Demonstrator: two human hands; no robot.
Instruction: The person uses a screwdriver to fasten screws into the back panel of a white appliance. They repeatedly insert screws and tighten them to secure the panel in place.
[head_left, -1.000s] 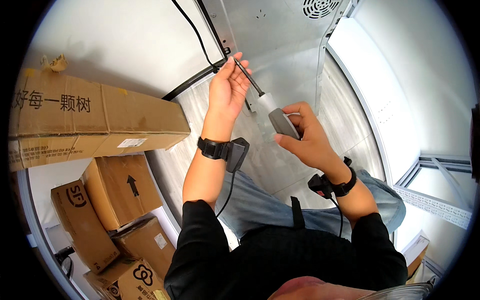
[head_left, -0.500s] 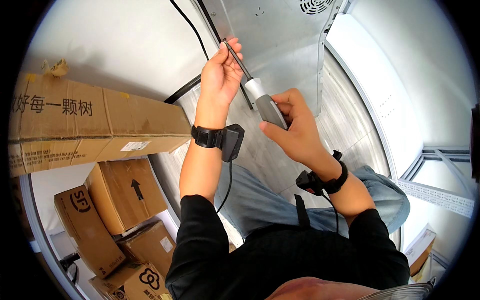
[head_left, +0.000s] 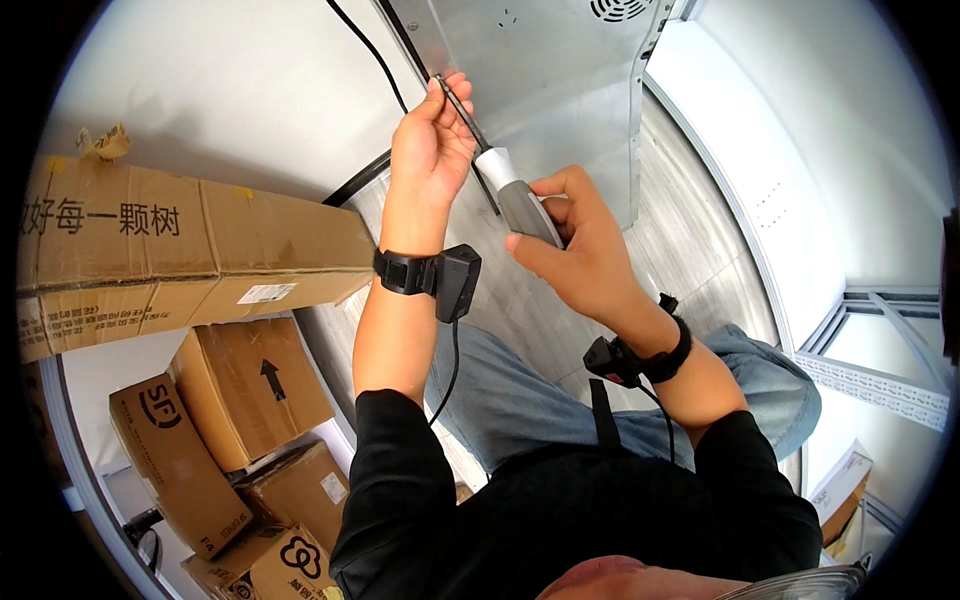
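Observation:
A screwdriver point(head_left: 527, 213) with a grey and white handle slants up and left, its metal shaft ending at the edge of a silver sheet-metal panel point(head_left: 540, 90). My right hand point(head_left: 585, 245) is closed around the handle, thumb on the near side and fingers on the far side. Close to the tip, the thumb and fingers of my left hand point(head_left: 432, 140) pinch the shaft against the panel's left edge. Whether a screw sits at the tip is hidden by my fingers.
A long cardboard box point(head_left: 190, 225) lies at the left, above several stacked cartons point(head_left: 255, 390). A black cable point(head_left: 372, 45) hangs by the white wall. White panels point(head_left: 740, 170) curve along the right, with a metal frame point(head_left: 880, 370) below. Grey wood-look floor point(head_left: 670, 220) lies between.
Both hands and the screwdriver sit slightly further left in the picture, as does the panel. My grips on the handle and shaft look much the same.

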